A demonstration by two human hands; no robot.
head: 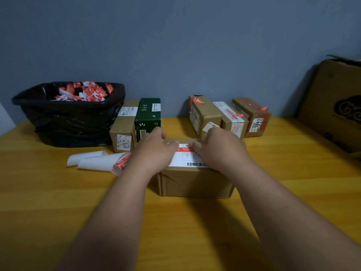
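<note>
The only number I can read from my feed is 5041, black on a white sticker [257,124] on the reddish-brown box [252,111] at far right. The green box [148,116] carries white Chinese characters that are too soft for me to make out. The shipping label [180,160] on the front box [195,182] shows a barcode [196,164], its other print blurred.

Yellow table [48,202]: cardboard boxes [195,182], black bag [68,124] (paper-stuffed), curled papers [97,162].
</note>
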